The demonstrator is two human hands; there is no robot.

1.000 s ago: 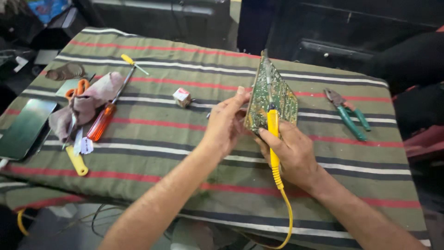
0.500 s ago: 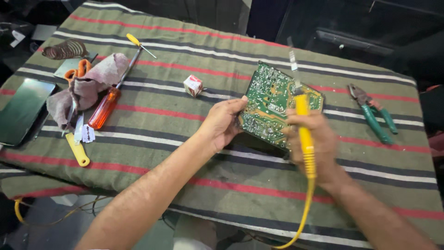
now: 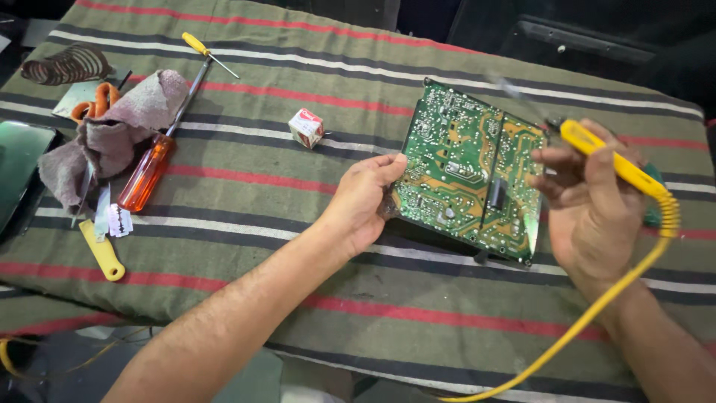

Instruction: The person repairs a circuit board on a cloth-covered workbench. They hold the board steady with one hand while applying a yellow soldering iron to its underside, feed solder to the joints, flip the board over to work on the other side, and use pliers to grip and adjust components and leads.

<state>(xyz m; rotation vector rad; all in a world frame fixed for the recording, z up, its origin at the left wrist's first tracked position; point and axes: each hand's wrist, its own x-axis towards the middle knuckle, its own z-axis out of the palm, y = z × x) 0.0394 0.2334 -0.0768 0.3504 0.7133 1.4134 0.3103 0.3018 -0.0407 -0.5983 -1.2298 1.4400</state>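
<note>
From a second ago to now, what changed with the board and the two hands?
The circuit board went from standing on edge to lying nearly flat, solder side up. The left hand kept its grip on the board's left edge. The right hand drew off to the right, still holding the yellow soldering iron. The tools at left lie unchanged.

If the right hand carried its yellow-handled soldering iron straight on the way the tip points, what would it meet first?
The right hand aims the yellow-handled soldering iron up and left, so it would probably meet the upper right part of the green circuit board first, though the tip's height above it is unclear.
</note>
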